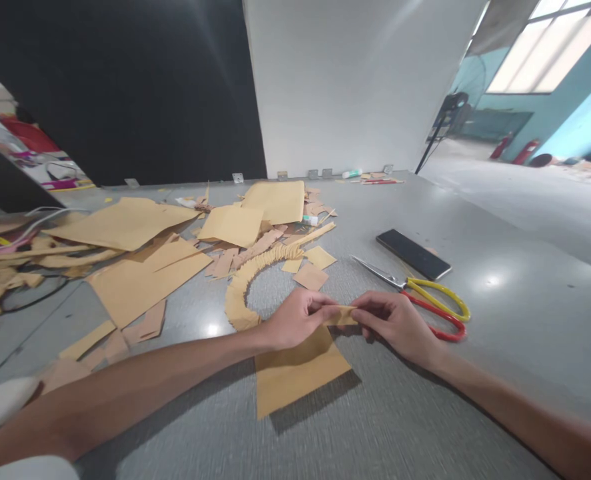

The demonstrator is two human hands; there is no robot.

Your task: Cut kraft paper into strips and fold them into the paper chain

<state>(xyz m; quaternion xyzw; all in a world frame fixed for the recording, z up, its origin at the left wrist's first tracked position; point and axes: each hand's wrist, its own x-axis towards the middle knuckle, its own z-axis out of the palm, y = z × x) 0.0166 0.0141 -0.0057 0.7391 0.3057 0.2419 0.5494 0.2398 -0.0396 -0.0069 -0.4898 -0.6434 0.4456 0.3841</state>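
My left hand (298, 319) and my right hand (395, 322) meet over the grey table (425, 413), both pinching the ends of a small folded strip of brown paper (341, 316). Under the hands lies a brown paper sheet (295, 373). A curved chain of folded brown paper (248, 280) arcs just behind my left hand. Scissors with yellow and red handles (425, 297) lie right beside my right hand.
A black phone (414, 254) lies behind the scissors. Several brown paper sheets and scraps (145, 267) cover the table's left and middle. Cables (30, 223) lie at the far left. A black panel and a white panel stand at the back.
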